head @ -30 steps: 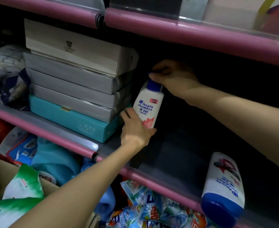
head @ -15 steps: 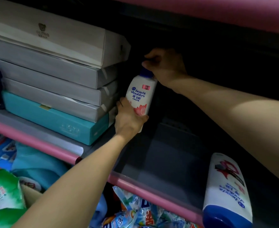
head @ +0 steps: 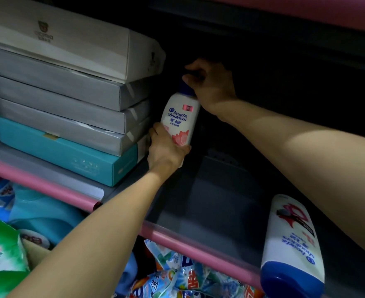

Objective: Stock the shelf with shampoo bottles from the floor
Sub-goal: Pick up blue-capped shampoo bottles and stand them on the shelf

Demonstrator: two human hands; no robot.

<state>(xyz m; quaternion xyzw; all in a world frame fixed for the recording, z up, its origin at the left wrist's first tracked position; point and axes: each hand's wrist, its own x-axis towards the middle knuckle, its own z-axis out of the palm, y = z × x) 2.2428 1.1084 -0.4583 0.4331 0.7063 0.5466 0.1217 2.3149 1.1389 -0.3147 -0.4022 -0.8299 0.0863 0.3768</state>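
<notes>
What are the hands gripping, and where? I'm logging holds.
Both grip the white plastic shampoo bottle: left hand around its base, right hand on its dark blue cap.

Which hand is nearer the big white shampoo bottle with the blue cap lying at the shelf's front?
Neither clearly: left hand and right hand both hold the small bottle, well behind the big white shampoo bottle.

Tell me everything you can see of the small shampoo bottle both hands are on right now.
The small shampoo bottle is white, glossy plastic by the look, with a dark blue cap, blue "head & shoulders" lettering and a pink flower on the label. It stands nearly upright, leaning slightly, deep on the dark shelf just right of the stacked boxes. The left hand wraps its base, hiding whether it rests on the shelf; the right hand pinches the cap from above.
</notes>
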